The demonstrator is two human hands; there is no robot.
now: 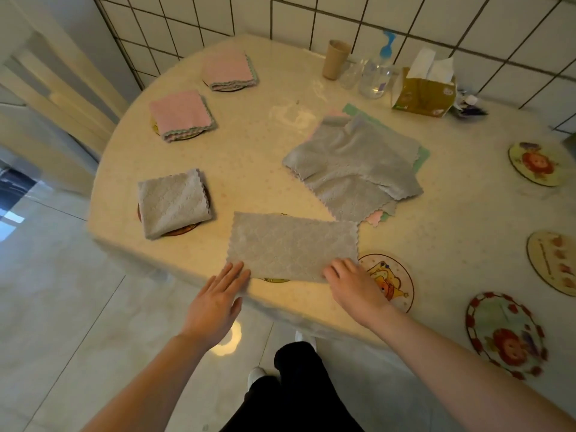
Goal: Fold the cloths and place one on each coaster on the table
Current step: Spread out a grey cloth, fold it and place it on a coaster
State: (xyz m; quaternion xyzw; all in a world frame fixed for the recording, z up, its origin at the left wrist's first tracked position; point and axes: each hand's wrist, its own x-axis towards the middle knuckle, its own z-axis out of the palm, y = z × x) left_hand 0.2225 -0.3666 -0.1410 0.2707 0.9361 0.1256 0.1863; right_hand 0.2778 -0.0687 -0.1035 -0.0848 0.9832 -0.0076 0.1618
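Left hand: the left hand (218,294) lies flat with fingers spread, touching the near left corner of the grey cloth (293,246).
Right hand: the right hand (352,283) pinches the cloth's near right corner.
Grey cloth: folded in half, flat on the desk (265,145) between the hands.
Coaster: a yellow cartoon coaster (392,283) sits bare just right of the right hand.
Cloth pile: loose cloths (355,163) lie past the hands.
Done ones: three folded cloths rest on coasters, past the left hand.

warm, dim indoor light; glare on the table (290,115); wide-angle bending at edges; soft blur throughout
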